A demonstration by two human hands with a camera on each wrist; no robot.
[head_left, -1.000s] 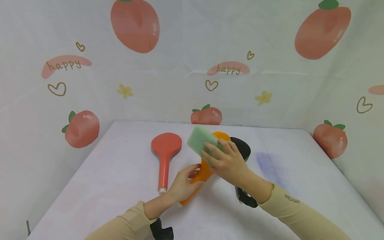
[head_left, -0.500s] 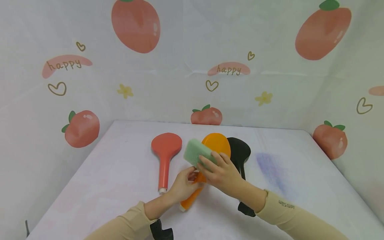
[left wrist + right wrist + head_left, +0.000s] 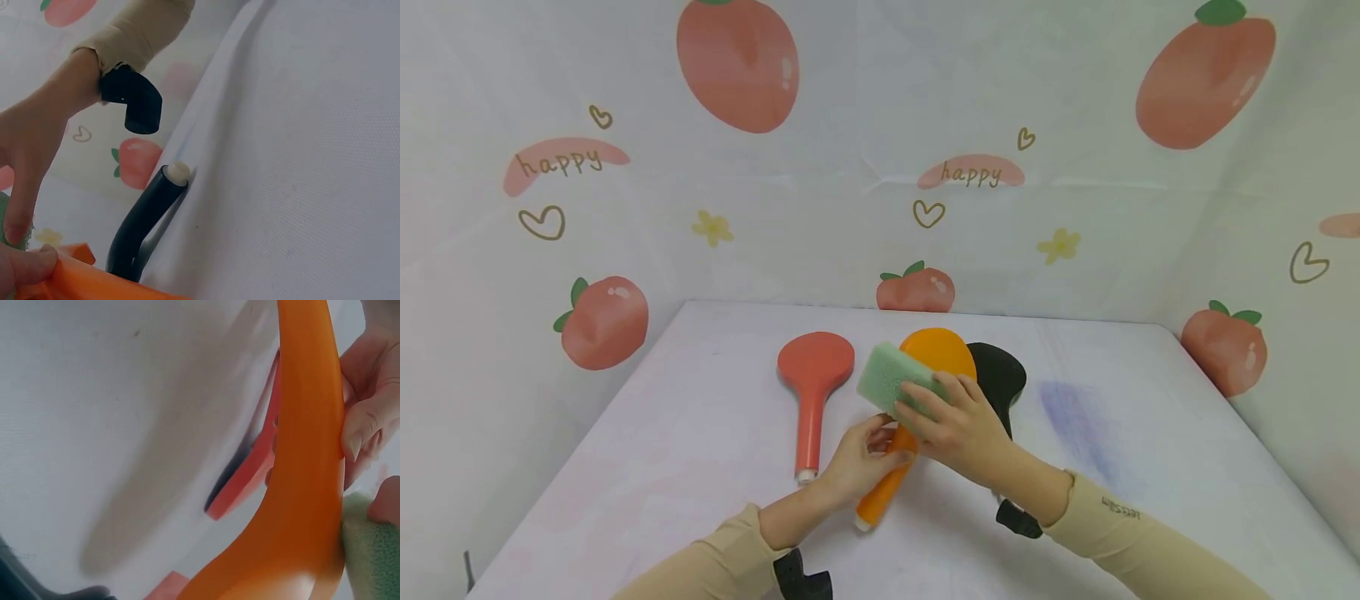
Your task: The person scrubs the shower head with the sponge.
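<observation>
My left hand (image 3: 861, 462) holds an orange shower head (image 3: 940, 348) by its handle, tilted above the table. A green sponge (image 3: 887, 379) is gripped in my right hand (image 3: 962, 429) and hides part of the shower head's neck in the head view. In the right wrist view, the sponge (image 3: 370, 553) touches the side of the orange shower head (image 3: 306, 444). To the left lies a red shower head (image 3: 816, 362). A black shower head (image 3: 1000, 373) lies behind my right hand, its handle partly hidden.
The white-covered table (image 3: 662, 467) has a faint purple smudge (image 3: 1078, 421) at the right. Behind it hangs a white printed cloth (image 3: 850, 125). Black wrist mounts, such as the left mount (image 3: 801, 575), sit below both forearms.
My right hand and the sponge have moved down and left along the orange shower head, exposing more of its round head. Its handle end has shifted slightly down and right.
</observation>
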